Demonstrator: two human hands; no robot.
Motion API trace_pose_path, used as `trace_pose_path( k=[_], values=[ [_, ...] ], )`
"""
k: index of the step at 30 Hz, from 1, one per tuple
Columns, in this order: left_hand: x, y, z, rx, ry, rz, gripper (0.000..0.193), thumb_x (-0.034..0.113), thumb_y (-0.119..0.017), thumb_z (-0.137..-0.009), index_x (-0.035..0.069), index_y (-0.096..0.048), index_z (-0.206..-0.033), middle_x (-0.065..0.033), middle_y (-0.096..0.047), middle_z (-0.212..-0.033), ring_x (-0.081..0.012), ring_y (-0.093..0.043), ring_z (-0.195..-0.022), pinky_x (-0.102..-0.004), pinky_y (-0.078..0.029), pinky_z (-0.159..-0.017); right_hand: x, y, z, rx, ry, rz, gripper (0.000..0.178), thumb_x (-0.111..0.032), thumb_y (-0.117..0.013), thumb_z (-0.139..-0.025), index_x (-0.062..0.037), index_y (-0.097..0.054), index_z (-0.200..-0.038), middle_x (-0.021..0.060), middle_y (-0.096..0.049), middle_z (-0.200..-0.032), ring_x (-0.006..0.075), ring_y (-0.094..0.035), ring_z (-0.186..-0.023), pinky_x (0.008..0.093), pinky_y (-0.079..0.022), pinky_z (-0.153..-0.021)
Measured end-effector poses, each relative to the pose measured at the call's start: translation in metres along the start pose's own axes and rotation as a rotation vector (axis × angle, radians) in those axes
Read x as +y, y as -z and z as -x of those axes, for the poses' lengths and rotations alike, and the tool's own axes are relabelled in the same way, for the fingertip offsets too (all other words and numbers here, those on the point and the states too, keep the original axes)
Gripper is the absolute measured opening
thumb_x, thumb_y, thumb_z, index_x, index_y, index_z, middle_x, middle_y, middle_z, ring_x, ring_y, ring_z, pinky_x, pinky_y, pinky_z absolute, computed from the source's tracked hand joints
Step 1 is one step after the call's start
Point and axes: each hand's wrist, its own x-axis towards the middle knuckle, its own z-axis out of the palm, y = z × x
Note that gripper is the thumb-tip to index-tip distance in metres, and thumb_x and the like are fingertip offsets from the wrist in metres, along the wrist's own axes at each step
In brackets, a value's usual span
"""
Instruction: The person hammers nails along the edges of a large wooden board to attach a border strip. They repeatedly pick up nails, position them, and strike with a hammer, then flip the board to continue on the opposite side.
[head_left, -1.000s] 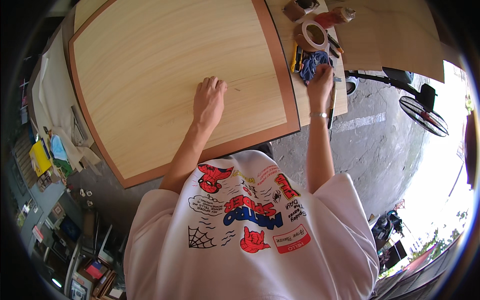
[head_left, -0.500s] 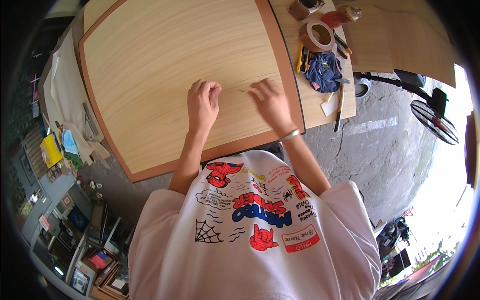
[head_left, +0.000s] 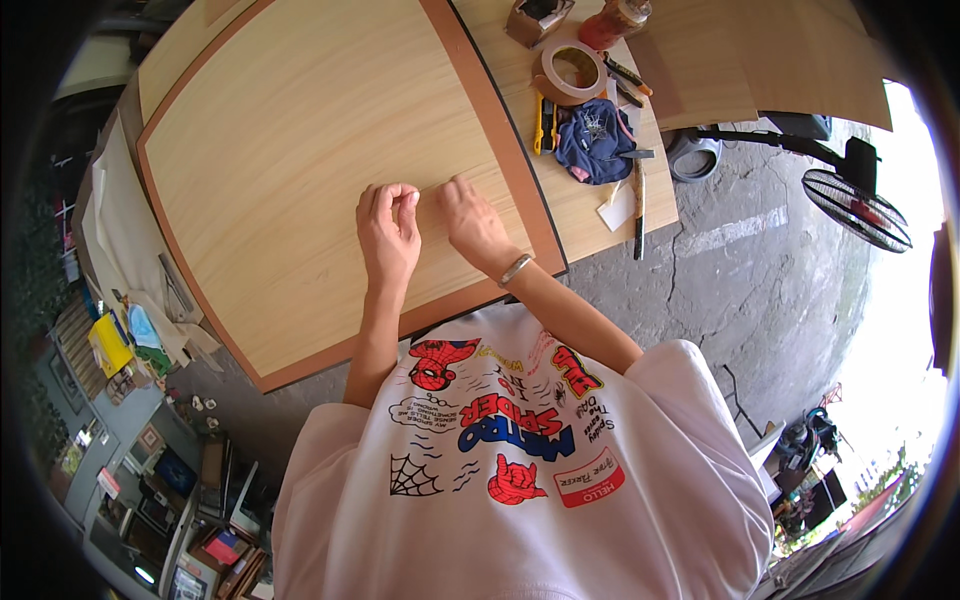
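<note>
A large pale wood-grain panel [head_left: 300,150] with a brown border and dark edge lies before me. My left hand [head_left: 390,235] is over its near part, thumb and fingertips pinched together. To its right, my right hand [head_left: 474,228], with a silver bangle at the wrist, is low over the panel with curled fingers close together. A narrow gap separates the hands. Whatever either set of fingertips holds, if anything, is too small to make out.
Right of the panel lie a tape roll [head_left: 548,88], a yellow cutter [head_left: 545,125], a dark blue cloth [head_left: 592,150], a hammer [head_left: 640,205] and a white paper piece [head_left: 616,207]. A red jar [head_left: 608,27] stands behind them. A black fan [head_left: 855,210] is farther right.
My right hand has come in leftward, nearer my left hand, and its fingers have drawn closer together. The view has shifted, moving the panel and tools leftward in the picture.
</note>
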Motion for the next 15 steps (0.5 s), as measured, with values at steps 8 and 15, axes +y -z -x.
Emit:
trace_pose_path(
  k=[8, 15],
  values=[
    [0.062, -0.129, -0.019, -0.189, -0.25, 0.037, 0.007, 0.006, -0.071, -0.088, 0.007, -0.065, -0.092, -0.0083, -0.065, -0.092, -0.0327, -0.063, -0.089, -0.0451, -0.048, -0.081, 0.131, 0.145, -0.005, 0.496, -0.247, -0.028, 0.004, 0.0, -0.056, -0.099, -0.0036, -0.058, -0.098, 0.0096, -0.064, -0.078, 0.0181, -0.063, -0.065, 0.0342, -0.053, -0.062],
    [0.088, -0.232, -0.048, -0.199, -0.33, -0.186, 0.014, 0.016, -0.064, -0.088, 0.009, -0.073, -0.095, -0.0081, -0.07, -0.102, -0.027, -0.062, -0.107, -0.0425, -0.047, -0.092, 0.179, 0.2, -0.01, 0.157, -0.212, 0.014, 0.023, -0.006, -0.069, -0.097, -0.0034, -0.067, -0.12, 0.0111, -0.074, -0.105, 0.0198, -0.071, -0.088, 0.0322, -0.058, -0.072]
  ],
)
